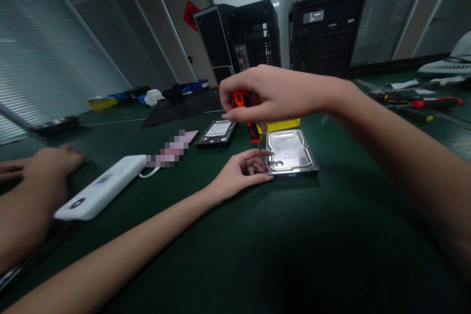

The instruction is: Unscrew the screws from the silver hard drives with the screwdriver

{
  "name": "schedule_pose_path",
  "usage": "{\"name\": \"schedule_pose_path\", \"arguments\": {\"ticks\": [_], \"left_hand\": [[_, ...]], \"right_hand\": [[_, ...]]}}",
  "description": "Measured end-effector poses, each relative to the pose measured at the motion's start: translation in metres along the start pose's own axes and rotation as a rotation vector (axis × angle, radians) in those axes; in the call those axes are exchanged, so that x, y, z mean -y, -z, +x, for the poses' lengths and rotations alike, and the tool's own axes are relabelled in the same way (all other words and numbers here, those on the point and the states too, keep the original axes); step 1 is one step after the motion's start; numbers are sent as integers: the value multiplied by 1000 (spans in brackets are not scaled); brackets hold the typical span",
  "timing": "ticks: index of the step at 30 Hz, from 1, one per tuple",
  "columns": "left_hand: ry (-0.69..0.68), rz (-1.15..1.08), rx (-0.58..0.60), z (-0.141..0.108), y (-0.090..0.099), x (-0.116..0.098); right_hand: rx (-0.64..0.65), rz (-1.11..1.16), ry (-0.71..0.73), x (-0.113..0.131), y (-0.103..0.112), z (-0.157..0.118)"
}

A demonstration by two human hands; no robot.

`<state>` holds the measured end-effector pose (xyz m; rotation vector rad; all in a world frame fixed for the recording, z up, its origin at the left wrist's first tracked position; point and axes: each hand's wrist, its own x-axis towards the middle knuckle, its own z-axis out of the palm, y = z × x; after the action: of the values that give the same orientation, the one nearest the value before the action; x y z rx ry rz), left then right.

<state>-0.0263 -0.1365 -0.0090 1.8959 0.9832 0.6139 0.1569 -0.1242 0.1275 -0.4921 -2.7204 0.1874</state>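
Aloft, right hand (262,92) curled around the screwdriver (254,134)

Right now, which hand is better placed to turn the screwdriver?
Probably the right hand: it grips the screwdriver from above, while the left hand touches a corner of the hard drive.

Near side of the silver hard drive (290,152): wide passage over bare table (294,225), up to the edge.
Right of the drive: open table, bounded by the right forearm (386,137).
Above the left edge: blocked by the right hand (248,93) and tilted screwdriver (254,133).
Left of the drive: closed close in by the left hand (239,171), farther out by a white power bank (106,186).
Behind the drive: yellow item (285,125) just beyond, black computer case (324,41) well back.
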Motion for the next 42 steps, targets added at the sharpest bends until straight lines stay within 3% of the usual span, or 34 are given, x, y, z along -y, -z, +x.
{"name": "schedule_pose_path", "arguments": {"ticks": [5, 25, 42], "left_hand": [[6, 17, 8, 0, 1, 0], [0, -58, -19, 0, 0, 2], [22, -65, -28, 1, -1, 1]], "right_hand": [[46, 57, -15, 0, 4, -2], [-51, -62, 81, 4, 2, -7], [-20, -2, 49, 2, 1, -5]]}}
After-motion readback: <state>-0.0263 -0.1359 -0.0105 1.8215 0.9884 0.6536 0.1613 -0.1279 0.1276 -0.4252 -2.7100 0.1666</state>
